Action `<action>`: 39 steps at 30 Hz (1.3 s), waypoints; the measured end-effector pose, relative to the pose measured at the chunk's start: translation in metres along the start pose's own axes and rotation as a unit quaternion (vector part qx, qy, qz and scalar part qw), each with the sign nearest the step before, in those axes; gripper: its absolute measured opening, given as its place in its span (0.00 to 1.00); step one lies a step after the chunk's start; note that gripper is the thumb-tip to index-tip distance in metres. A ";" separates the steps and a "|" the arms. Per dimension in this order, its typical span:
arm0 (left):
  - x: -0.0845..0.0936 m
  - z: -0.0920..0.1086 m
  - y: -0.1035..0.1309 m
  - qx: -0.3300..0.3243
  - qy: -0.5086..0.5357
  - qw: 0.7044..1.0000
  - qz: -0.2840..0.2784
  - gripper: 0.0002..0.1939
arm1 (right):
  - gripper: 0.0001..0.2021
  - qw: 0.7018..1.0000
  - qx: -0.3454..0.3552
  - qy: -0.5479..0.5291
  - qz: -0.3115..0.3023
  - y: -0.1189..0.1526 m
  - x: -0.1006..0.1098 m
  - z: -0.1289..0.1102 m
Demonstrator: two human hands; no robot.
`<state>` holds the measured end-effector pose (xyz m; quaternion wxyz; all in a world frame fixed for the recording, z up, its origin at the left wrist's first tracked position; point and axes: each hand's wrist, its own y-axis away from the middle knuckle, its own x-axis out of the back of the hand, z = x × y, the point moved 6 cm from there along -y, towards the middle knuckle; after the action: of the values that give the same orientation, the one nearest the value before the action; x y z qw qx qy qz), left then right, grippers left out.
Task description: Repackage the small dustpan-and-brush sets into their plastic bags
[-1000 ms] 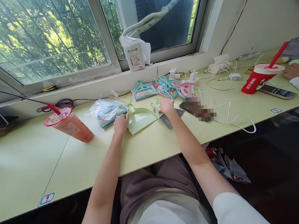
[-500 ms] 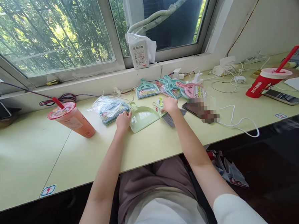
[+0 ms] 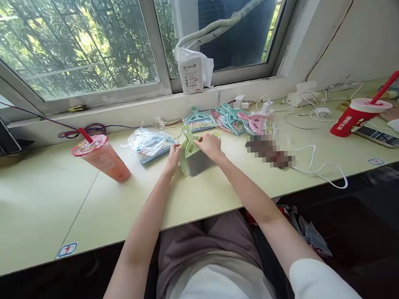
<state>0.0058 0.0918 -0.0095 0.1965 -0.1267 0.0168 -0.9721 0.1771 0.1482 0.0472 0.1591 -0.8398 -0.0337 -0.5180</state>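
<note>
A small green dustpan [image 3: 184, 164] stands tilted up on the table, its handle towards the window. My left hand [image 3: 175, 156] grips the dustpan by its left side. My right hand [image 3: 210, 146] is closed on the green handle of a small brush with grey bristles [image 3: 199, 163], which lies against the inside of the dustpan. Left of my left hand is a stack of blue packaged sets [image 3: 152, 147] under clear plastic. Behind my hands lie a packaged teal set [image 3: 199, 121], several more teal ones [image 3: 231, 116] and a pink one [image 3: 257, 123].
A tilted drink cup [image 3: 108, 161] with a red straw is on the left. A blurred-out object [image 3: 269, 152] with a white cable lies to the right. Farther right are a red cup [image 3: 350, 119], a phone [image 3: 381, 136] and another person's hand [image 3: 398, 111].
My right hand has brought the brush left onto the dustpan. The dustpan, flat before, is now tilted up in my left hand. Another person's hand has appeared at the far right.
</note>
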 end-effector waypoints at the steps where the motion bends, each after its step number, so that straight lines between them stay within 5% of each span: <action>1: -0.005 -0.001 0.002 0.013 0.041 0.999 -0.028 0.16 | 0.14 1.000 0.005 -0.005 0.005 0.000 -0.005 -0.004; 4: -0.013 0.000 0.007 0.003 0.114 0.989 -0.097 0.25 | 0.11 0.998 0.039 -0.047 0.024 -0.001 -0.010 -0.006; 7: -0.014 0.001 0.008 -0.014 0.119 0.985 -0.128 0.23 | 0.15 0.990 0.079 -0.088 0.078 -0.005 -0.003 0.005; 13: -0.014 0.000 0.007 -0.025 0.127 0.983 -0.130 0.23 | 0.19 0.963 0.056 -0.240 -0.108 -0.018 -0.032 0.026; 24: -0.004 -0.007 0.000 -0.007 0.096 0.991 -0.092 0.23 | 0.15 0.963 -0.056 -0.248 -0.091 -0.017 -0.048 0.030; 28: -0.002 -0.006 -0.001 -0.003 0.109 0.990 -0.086 0.25 | 0.18 0.927 -0.029 -0.366 -0.079 -0.024 -0.055 0.031; 31: -0.007 -0.005 0.003 0.036 0.120 0.981 -0.149 0.25 | 0.19 0.887 -0.021 -0.451 -0.103 -0.028 -0.058 0.037; 34: -0.014 -0.007 0.011 0.095 0.120 0.967 -0.205 0.25 | 0.18 0.920 -0.033 -0.389 -0.046 -0.034 -0.049 0.056; 37: -0.014 -0.006 0.010 0.098 0.169 0.964 -0.182 0.24 | 0.17 0.981 -0.049 -0.182 0.039 -0.037 -0.037 0.077; 39: -0.012 -0.008 0.006 0.092 0.203 0.962 -0.160 0.23 | 0.20 0.995 -0.063 -0.075 0.016 -0.036 -0.040 0.085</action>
<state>0.0172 0.0906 -0.0208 0.0414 0.0910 -0.0534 -0.9936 0.2240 0.2128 -0.0144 0.1115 -0.8850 0.0005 -0.4521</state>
